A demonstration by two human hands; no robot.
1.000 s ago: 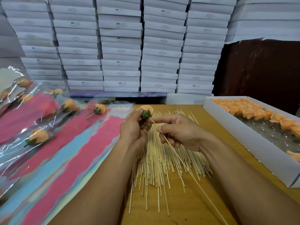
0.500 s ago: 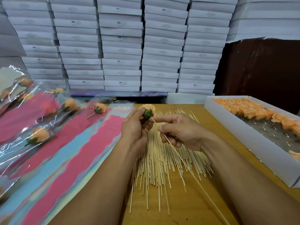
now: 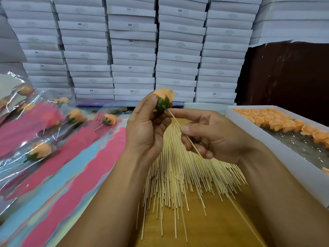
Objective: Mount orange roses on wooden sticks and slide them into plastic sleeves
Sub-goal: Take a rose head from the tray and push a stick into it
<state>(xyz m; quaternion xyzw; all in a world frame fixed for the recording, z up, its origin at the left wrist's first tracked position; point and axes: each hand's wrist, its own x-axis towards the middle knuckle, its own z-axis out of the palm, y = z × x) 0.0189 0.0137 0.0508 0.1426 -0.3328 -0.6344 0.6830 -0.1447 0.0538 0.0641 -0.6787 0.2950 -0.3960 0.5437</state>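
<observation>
Above the pile of sticks, we are holding an orange rose up to a stick.

We are gripping its green base with our left hand, pinching the stick with our right hand; beside us, the white box is holding loose roses, and sleeved roses are lying left.
</observation>
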